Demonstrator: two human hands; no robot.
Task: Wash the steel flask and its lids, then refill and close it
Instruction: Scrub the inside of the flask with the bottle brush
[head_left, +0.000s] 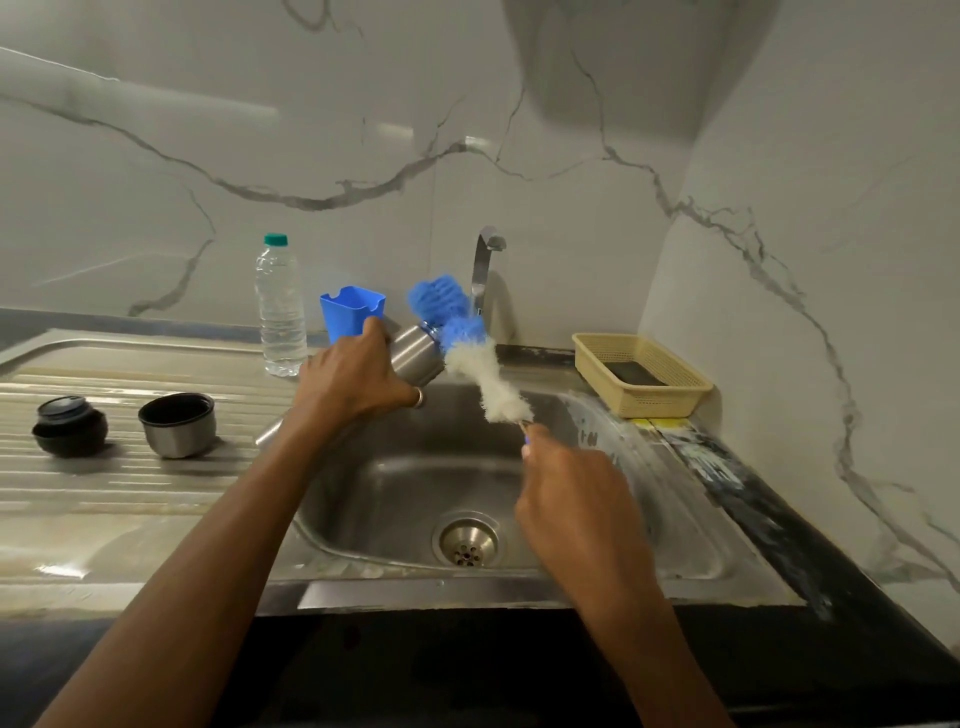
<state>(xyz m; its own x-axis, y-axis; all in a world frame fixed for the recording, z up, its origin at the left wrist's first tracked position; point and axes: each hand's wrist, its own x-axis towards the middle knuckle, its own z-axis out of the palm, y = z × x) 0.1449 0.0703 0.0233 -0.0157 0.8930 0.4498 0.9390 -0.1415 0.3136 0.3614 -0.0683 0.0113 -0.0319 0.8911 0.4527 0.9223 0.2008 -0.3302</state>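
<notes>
Flask (415, 353) gripped by left hand (353, 379) over open sink basin (395, 499); right hand (571, 499) grips brush (488, 379).

Blue plastic cup (352, 312): directly behind left hand (358, 379). Tap (485, 270): farther back, between hands. Beige basket (675, 400), dark pad (634, 373) inside: beyond right hand (571, 499), rightward. Drain (466, 543): just left of right hand.
</notes>
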